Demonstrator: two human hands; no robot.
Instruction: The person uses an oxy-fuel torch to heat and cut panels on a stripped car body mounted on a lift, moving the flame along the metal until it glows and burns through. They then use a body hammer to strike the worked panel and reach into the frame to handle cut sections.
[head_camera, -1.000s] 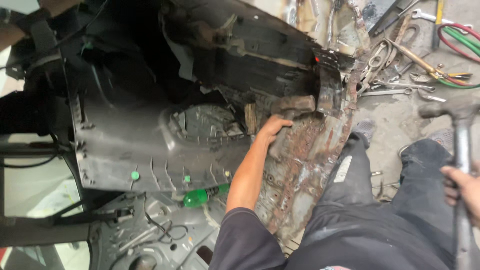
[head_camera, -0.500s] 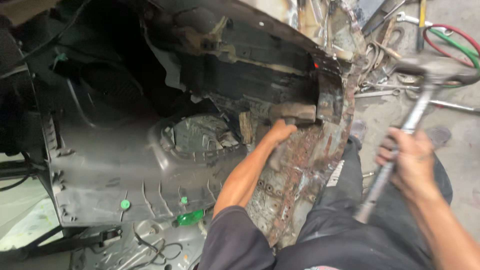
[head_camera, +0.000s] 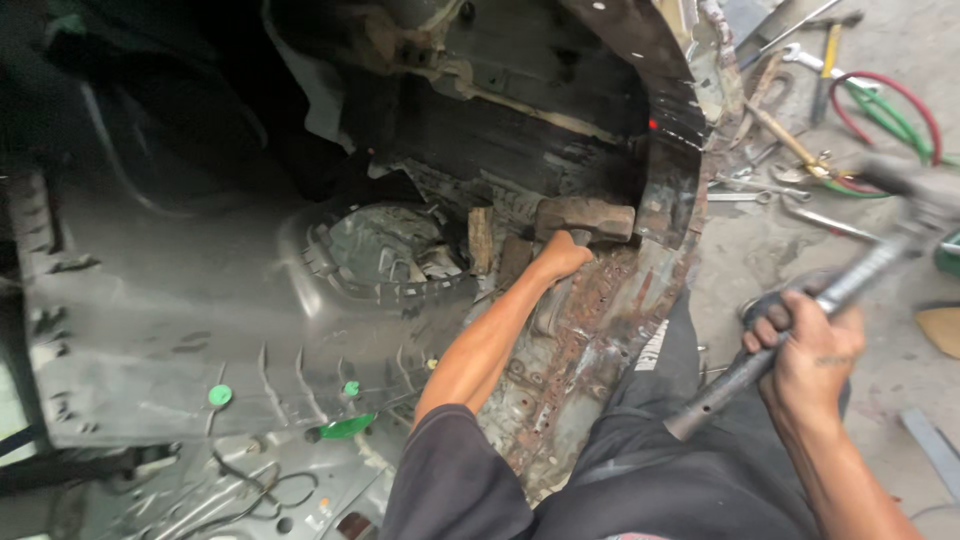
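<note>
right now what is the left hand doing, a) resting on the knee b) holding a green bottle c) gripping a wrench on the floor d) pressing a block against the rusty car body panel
d: the left hand reaches into the car shell and holds a brown block up against the rusted panel, while the right hand grips a hammer handle.

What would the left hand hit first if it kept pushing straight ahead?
The left hand already presses against a rusty block; straight beyond it seems to be the rusted wheel-arch panel, though depth is unclear.
</note>
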